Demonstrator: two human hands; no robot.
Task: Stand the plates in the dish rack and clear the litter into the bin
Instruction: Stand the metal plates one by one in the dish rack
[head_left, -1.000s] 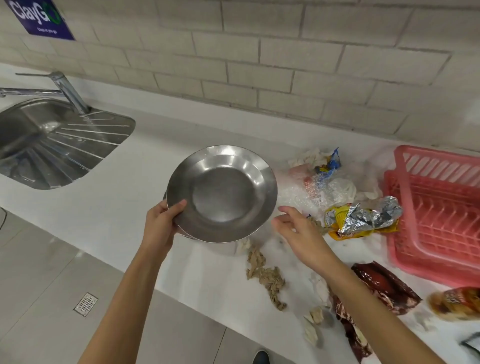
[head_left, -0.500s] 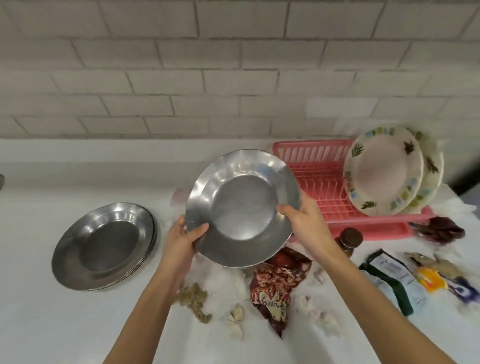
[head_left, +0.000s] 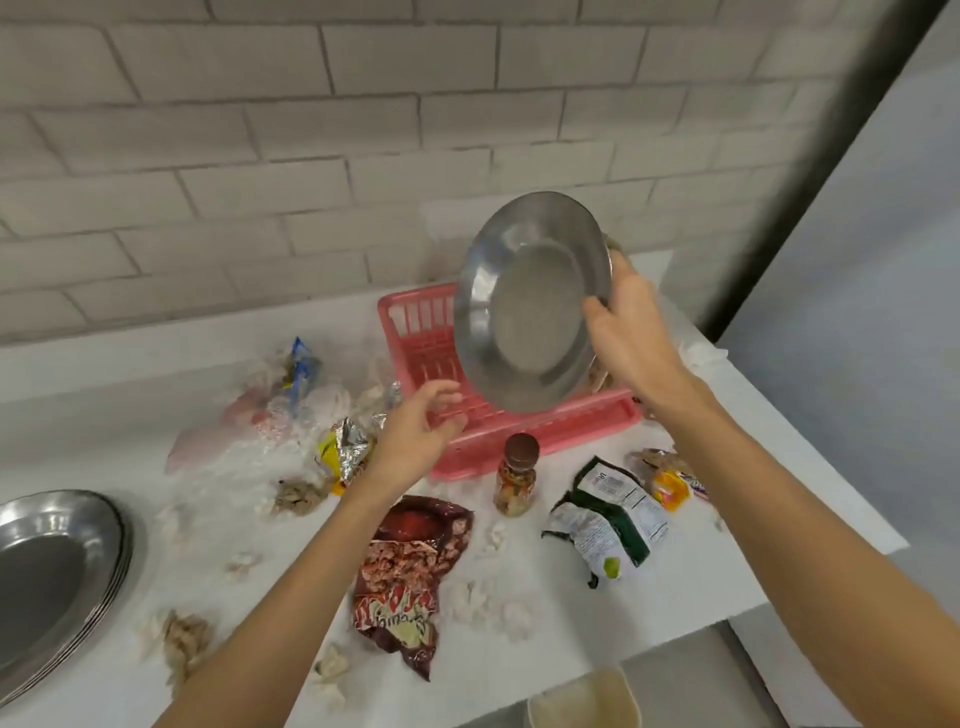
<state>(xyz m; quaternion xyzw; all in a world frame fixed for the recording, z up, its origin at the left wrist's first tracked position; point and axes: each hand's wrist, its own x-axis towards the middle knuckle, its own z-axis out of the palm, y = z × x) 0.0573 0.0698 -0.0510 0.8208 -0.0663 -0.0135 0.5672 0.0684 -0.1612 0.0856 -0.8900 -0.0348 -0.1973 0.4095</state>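
My right hand (head_left: 631, 332) grips the right rim of a steel plate (head_left: 524, 306), held nearly upright over the pink dish rack (head_left: 524, 431). My left hand (head_left: 421, 428) hovers at the rack's front left corner, fingers loosely spread, holding nothing. A stack of steel plates (head_left: 49, 577) lies flat at the far left of the white counter. The plate I hold hides the patterned plates standing at the rack's right end.
Litter covers the counter: a red snack bag (head_left: 410, 577), a green and white packet (head_left: 613, 525), a foil wrapper (head_left: 348, 452), plastic bags (head_left: 280, 405), tissue scraps. A small brown-capped jar (head_left: 517, 475) stands before the rack. A cream bin (head_left: 584, 699) sits below the counter edge.
The steel plate has moved right and tilted upright over the rack. My left hand has let go of its rim; only my right hand holds it. The view has swung right.
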